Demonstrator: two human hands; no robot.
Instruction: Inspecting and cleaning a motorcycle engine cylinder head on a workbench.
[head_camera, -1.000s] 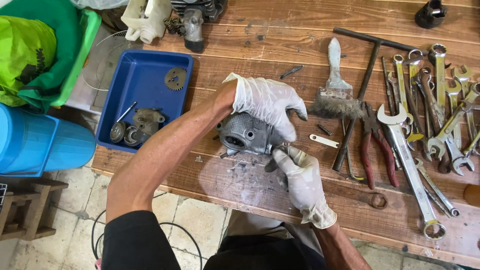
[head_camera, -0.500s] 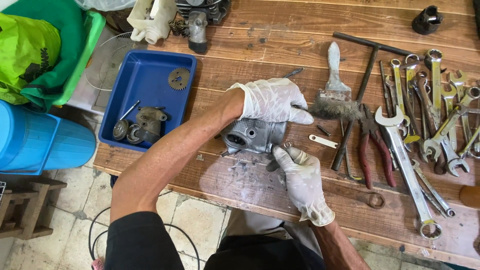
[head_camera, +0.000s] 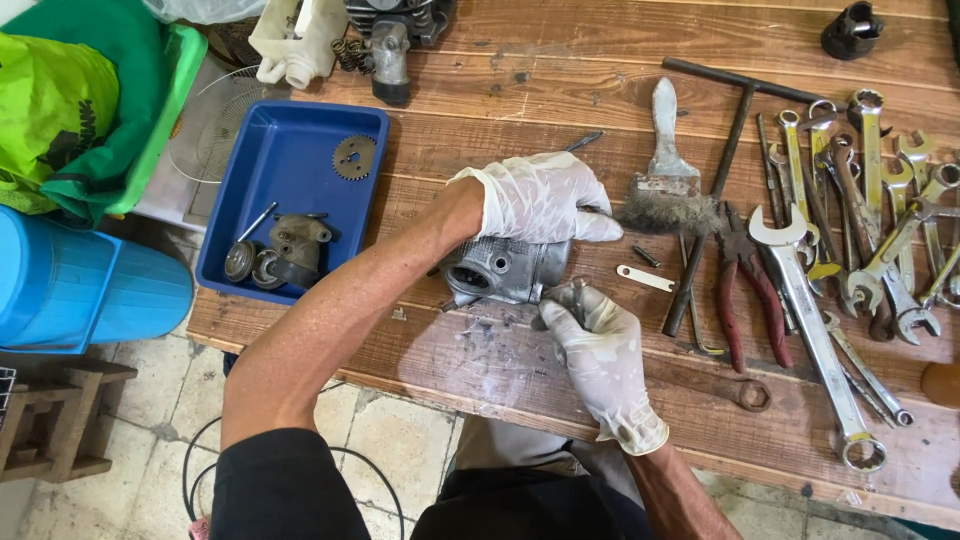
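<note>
Left hand: the gloved left hand (head_camera: 540, 205) lies palm-down over the grey metal engine part (head_camera: 505, 270), fingers closed around its top and far side, clamping it to the wooden bench (head_camera: 560, 90).
Right hand: the gloved right hand (head_camera: 600, 345) is curled at the part's near right corner, fingertips pinched together on something small and dark against the metal; what it pinches cannot be made out.
Engine part: directly under the left palm and just left of the right fingertips, lying on its side with a round opening facing the left wrist.
Beyond the left fingertips: a worn paintbrush (head_camera: 668, 180), bristles almost touching the glove.
Right of the right hand: a small flat metal strip (head_camera: 645, 278), red-handled pliers (head_camera: 735, 300), then a spread of spanners (head_camera: 850, 240), well apart.
Left of the left forearm: a blue tray (head_camera: 290, 150) holding a small gear and other parts.
Doing it well: judged from the grip, steady downward pressure from the left palm should stop the casting rocking, while the right fingertips work in short, controlled movements close to the edge.
Risk: thin gloves may slip on grimy metal, and debris on the bench could let the part slide.
</note>
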